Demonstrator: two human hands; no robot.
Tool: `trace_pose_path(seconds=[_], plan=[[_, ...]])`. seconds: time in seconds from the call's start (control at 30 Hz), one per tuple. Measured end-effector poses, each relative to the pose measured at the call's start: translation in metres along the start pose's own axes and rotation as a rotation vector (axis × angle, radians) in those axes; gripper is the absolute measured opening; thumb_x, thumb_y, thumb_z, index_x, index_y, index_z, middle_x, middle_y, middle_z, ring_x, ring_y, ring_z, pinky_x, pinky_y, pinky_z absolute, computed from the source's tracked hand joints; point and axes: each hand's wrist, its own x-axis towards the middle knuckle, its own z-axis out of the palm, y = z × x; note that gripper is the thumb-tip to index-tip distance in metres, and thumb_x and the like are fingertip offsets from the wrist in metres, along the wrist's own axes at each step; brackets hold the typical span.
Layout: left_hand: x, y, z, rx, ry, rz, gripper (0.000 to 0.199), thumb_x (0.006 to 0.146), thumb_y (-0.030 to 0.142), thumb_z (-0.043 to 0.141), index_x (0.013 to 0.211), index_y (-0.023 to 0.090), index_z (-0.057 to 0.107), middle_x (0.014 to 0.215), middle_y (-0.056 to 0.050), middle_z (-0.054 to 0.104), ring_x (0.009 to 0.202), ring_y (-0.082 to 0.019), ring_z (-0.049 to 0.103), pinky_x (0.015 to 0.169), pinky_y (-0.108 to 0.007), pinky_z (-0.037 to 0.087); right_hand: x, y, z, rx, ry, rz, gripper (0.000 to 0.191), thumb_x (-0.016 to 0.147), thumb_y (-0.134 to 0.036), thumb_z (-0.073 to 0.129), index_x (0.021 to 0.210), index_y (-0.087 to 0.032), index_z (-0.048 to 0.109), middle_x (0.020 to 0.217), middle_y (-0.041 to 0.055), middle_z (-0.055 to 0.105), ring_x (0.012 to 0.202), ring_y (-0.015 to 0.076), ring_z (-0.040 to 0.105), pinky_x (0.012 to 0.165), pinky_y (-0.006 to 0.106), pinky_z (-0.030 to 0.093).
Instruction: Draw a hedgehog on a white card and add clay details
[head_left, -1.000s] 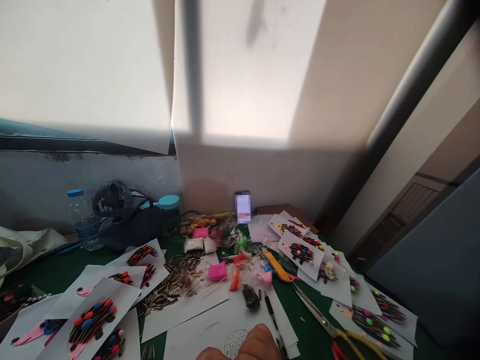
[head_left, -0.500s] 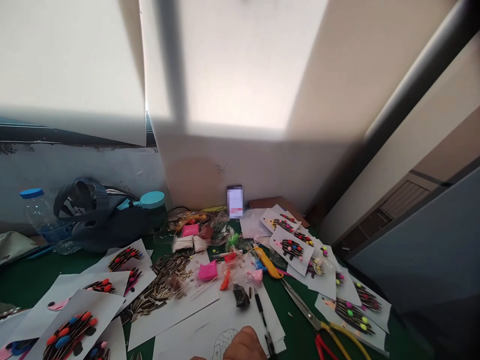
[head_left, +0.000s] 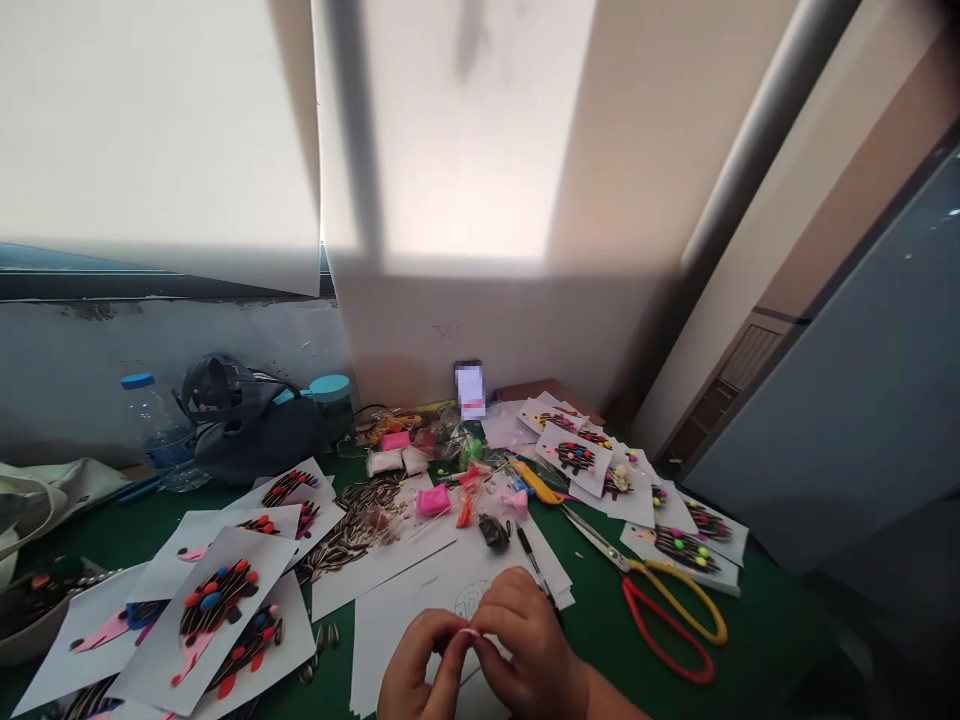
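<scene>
Low in the view, over the white sheet [head_left: 397, 610] with its patterned line drawing [head_left: 471, 598], a small pink piece [head_left: 470, 632], probably modelling clay, sits between the fingertips of both hands. Its visible sliver runs crosswise, roughly left to right; which end is the front cannot be told. The left hand [head_left: 421, 665] and right hand [head_left: 531, 640] pinch it, thumbs and forefingers nearly together, other fingers curled. The right forearm slants in from lower right, knuckles up, near the black pen [head_left: 530, 556].
</scene>
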Motion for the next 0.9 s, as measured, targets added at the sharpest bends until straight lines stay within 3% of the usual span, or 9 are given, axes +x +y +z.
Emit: trace_pose_path(seconds=[0.17,0.27,0.47,0.67,0.77,0.9], plan=[[-0.007,0.001,-0.011,0.039,-0.093,-0.068,0.036,0.082,0.053,0.063,0.094,0.019,0.068,0.083,-0.005,0.07,0.074,-0.019,0.064,0.069,-0.029,0.055,-0.02,-0.023,-0.001,0.016,0.03,0.147,0.01,0.09,-0.017,0.05,0.083,-0.021,0.056,0.077,0.002,0.062,0.074,0.0169,0.054,0.068,0.032,0.039],[-0.01,-0.001,-0.021,0.13,-0.203,-0.03,0.032,0.084,0.051,0.062,0.081,0.02,0.069,0.077,-0.004,0.069,0.07,-0.018,0.063,0.066,-0.028,0.053,-0.029,-0.033,0.003,0.014,0.012,0.183,0.012,0.091,-0.017,0.05,0.082,-0.021,0.056,0.076,0.0014,0.06,0.074,0.0165,0.054,0.068,0.03,0.039],[-0.012,0.006,-0.031,0.192,-0.216,0.018,0.033,0.088,0.049,0.056,0.077,0.02,0.065,0.074,-0.003,0.066,0.069,-0.018,0.06,0.064,-0.028,0.049,-0.03,-0.041,0.009,0.059,0.027,0.207,0.009,0.092,-0.022,0.052,0.084,-0.02,0.056,0.078,0.0014,0.06,0.075,0.0163,0.054,0.069,0.029,0.042],[-0.012,0.005,-0.033,0.139,-0.238,-0.029,0.035,0.087,0.052,0.056,0.077,0.02,0.062,0.075,-0.003,0.063,0.069,-0.018,0.057,0.064,-0.027,0.047,-0.029,-0.041,0.013,0.149,-0.016,0.29,0.015,0.096,-0.027,0.049,0.085,-0.021,0.058,0.079,0.0018,0.061,0.077,0.0162,0.056,0.071,0.029,0.045],[-0.011,0.001,-0.036,0.093,-0.223,-0.089,0.034,0.087,0.053,0.055,0.079,0.02,0.061,0.075,-0.002,0.062,0.07,-0.018,0.056,0.066,-0.027,0.046,-0.031,-0.036,0.011,0.143,-0.063,0.324,0.013,0.096,-0.028,0.048,0.1,-0.023,0.059,0.087,0.0029,0.063,0.084,0.0177,0.058,0.077,0.032,0.048],[-0.005,-0.005,-0.043,0.066,-0.133,-0.126,0.033,0.086,0.053,0.057,0.081,0.021,0.06,0.077,-0.002,0.061,0.074,-0.019,0.056,0.071,-0.028,0.045,-0.039,-0.021,0.002,-0.046,-0.043,0.359,0.028,0.095,-0.022,0.042,0.122,-0.023,0.052,0.101,0.0066,0.066,0.094,0.0211,0.061,0.084,0.037,0.05]])
